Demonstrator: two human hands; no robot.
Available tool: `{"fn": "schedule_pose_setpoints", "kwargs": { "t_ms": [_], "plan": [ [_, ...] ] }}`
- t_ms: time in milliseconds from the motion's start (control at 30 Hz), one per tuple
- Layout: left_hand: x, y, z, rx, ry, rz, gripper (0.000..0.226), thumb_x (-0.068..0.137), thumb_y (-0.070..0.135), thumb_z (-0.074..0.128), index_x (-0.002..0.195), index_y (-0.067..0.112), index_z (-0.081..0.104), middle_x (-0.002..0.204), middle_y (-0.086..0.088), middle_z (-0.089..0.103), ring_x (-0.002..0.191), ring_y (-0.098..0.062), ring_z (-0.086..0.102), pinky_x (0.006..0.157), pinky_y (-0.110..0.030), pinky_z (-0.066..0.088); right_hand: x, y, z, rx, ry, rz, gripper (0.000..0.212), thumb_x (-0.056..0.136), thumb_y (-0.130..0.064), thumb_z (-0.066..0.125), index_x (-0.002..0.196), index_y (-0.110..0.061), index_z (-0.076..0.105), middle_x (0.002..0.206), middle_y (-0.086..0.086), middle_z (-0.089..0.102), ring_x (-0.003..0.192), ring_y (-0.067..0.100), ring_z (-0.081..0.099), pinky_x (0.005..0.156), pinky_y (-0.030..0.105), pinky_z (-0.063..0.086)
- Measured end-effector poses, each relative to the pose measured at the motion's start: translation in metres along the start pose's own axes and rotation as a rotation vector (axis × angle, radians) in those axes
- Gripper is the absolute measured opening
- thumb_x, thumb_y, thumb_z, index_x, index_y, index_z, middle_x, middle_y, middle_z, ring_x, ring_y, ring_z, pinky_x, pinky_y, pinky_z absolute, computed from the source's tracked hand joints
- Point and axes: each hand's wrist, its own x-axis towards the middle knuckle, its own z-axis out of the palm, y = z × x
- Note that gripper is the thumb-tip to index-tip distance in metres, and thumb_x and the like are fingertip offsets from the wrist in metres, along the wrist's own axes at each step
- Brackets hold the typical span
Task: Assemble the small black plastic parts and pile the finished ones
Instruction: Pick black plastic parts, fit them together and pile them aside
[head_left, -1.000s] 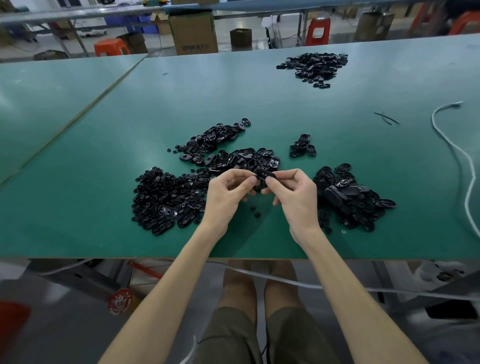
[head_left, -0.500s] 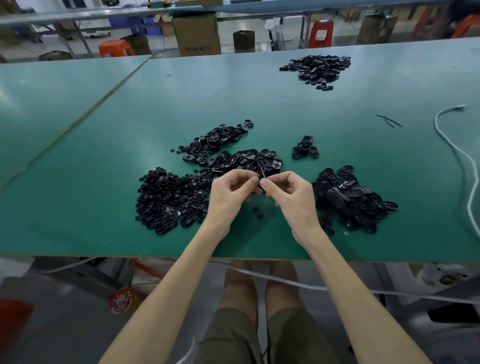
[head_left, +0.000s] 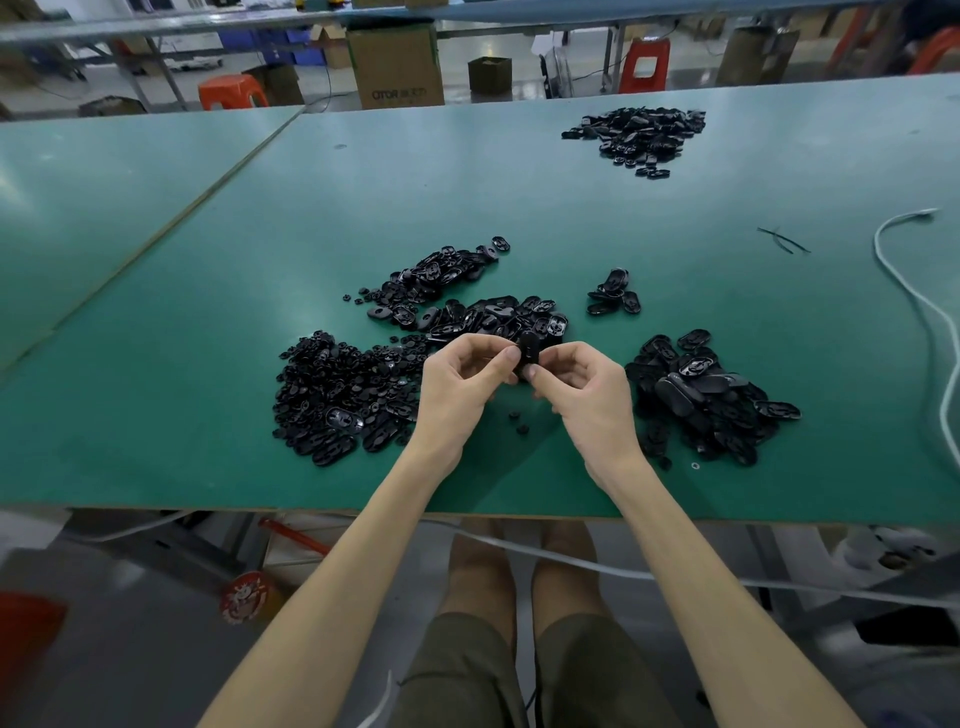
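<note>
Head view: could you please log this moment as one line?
step: assembling | left hand: pinches black part | right hand: pinches black part | part: held over green table, not yet piled

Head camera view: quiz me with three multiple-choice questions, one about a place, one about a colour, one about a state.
1. Where on the table does the white cable lie?
A. right side
B. left side
C. middle

2. What colour is the table top?
A. grey
B. green
C. white

3. The black part above the table is:
A. lying loose
B. held by one hand
C. pinched by both hands

Answers:
1 A: the cable curves along the right edge.
2 B: the surface is green.
3 C: the left hand and the right hand both pinch it.
</note>
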Motion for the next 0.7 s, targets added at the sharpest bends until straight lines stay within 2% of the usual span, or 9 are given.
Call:
{"fn": "schedule_pose_setpoints", "kwargs": {
  "t_ms": [500, 700],
  "plan": [
    [0.0016, -0.0026, 0.0014, 0.091, -0.044, -0.063, 0.010, 0.094, 0.022, 0.075, 0.094, 0.012, 0.075, 0.072, 0.004, 0.072, 0.070, -0.003, 0.064, 0.064, -0.013, 0.047, 0.0003, 0.0017, -0.0012, 0.003, -0.022, -0.031, 0.013, 0.088, -0.015, 0.082, 0.091, -0.022, 0.071, 0.079, -0.005, 0.074, 0.073, 0.012, 0.068, 0.065, 0.020, 0.049],
    [0.0015, -0.0020, 0.0028, 0.109, -0.052, -0.058, 0.012, 0.095, 0.023, 0.073, 0.095, 0.011, 0.074, 0.072, 0.004, 0.073, 0.069, -0.003, 0.065, 0.064, -0.013, 0.047, 0.0003, 0.0025, -0.0019, 0.026, -0.010, -0.029, 0.012, 0.088, -0.013, 0.082, 0.092, -0.018, 0.071, 0.080, -0.003, 0.074, 0.074, 0.011, 0.068, 0.065, 0.019, 0.049]
  ]
}}
